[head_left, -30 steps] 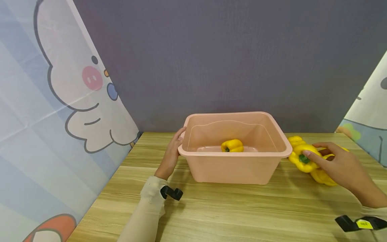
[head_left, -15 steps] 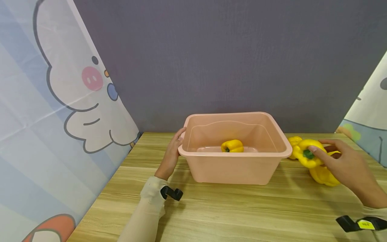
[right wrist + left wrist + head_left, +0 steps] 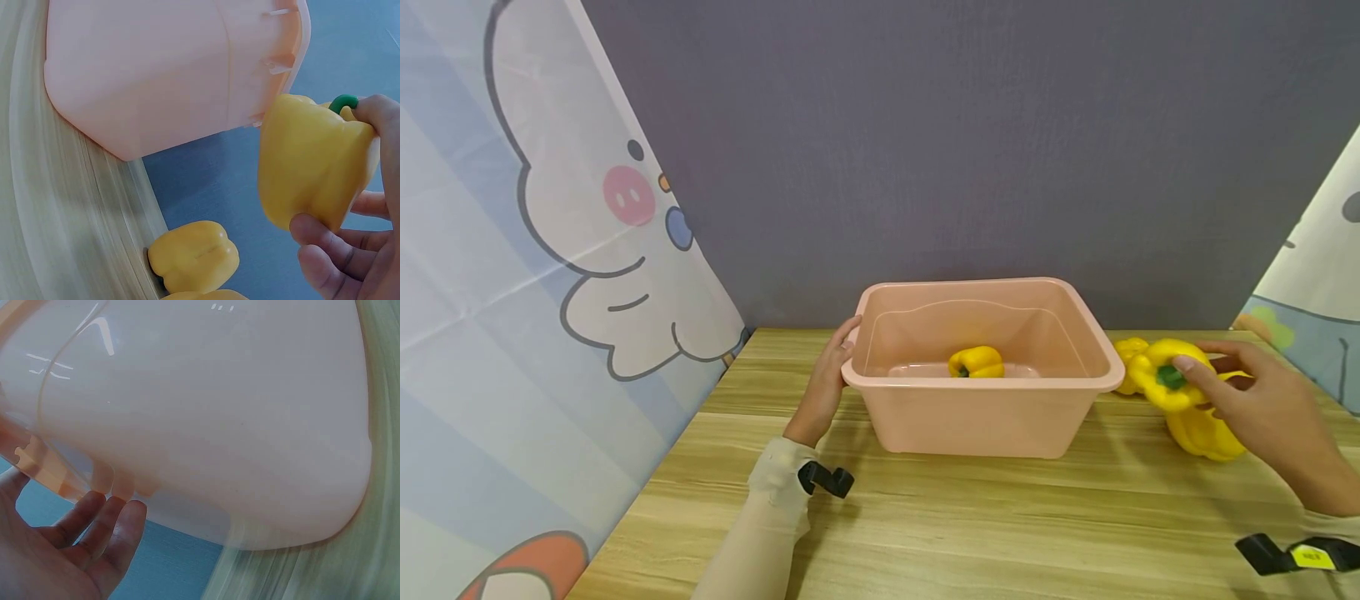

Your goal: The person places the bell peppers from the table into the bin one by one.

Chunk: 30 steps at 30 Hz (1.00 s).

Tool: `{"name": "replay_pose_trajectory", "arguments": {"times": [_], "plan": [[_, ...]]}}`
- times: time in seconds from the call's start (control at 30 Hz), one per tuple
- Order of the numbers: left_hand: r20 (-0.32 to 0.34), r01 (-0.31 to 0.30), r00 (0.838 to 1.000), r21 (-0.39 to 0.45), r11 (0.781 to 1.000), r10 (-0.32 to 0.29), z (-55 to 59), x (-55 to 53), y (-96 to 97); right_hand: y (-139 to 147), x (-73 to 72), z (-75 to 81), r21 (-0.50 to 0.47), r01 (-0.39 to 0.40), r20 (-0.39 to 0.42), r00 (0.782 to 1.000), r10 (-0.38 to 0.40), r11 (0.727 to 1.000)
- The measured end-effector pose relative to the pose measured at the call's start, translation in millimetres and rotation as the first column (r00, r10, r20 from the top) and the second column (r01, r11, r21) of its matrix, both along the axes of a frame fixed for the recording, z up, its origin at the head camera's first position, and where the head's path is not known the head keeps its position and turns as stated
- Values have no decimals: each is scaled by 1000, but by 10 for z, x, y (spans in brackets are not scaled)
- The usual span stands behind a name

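Observation:
My right hand [image 3: 1273, 408] grips a glossy yellow bell pepper [image 3: 1172, 375] with a green stem, just beyond the bin's right end. The thumb lies by the stem and the fingers reach round the far side; the right wrist view shows this pepper [image 3: 312, 162] raised off the table. At the opposite end, my left hand [image 3: 826, 387] holds the rim of a pale pink plastic bin [image 3: 973, 417]. In the left wrist view its fingertips [image 3: 128, 515] touch the wall beneath the rim. Inside the bin lies one yellow bell pepper [image 3: 977, 362] on its side.
Right of the bin, another yellow bell pepper [image 3: 1127, 367] sits close to its wall, and one more [image 3: 1204, 435] lies below the right hand. The wooden table [image 3: 970, 525] meets a dark grey panel [image 3: 962, 167] behind the bin. A cartoon-printed cloth [image 3: 490, 358] hangs at left.
The right hand has lifted its pepper and drawn it slightly right, away from the bin, uncovering more of the pepper behind. The left hand and the bin have stayed in place.

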<state>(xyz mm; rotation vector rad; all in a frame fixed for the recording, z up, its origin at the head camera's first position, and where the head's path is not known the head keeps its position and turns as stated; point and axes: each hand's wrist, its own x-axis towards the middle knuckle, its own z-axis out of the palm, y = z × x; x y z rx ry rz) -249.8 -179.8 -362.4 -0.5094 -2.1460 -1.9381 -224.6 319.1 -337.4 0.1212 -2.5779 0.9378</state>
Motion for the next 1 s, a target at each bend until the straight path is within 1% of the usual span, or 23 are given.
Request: {"name": "replay_pose_trajectory", "arguments": {"times": [0.3,0.5,0.8,1.0], "plan": [[3,3,1000,1,1000,-3,1,-1,-15,-18,36,22,-22,20,-10,1000,-20,1000],[0,3,1000,7,1000,-3,6,5,-12,-31,72,56,-63,0,-49,999,-3,998],[-6,5,1000,3,1000,-5,-4,-8,-1,24,55,34,-125,-22,-70,997,13,992],[-11,9,1000,4,1000,-9,-9,-13,4,47,41,23,-144,-23,-77,997,12,989]]}}
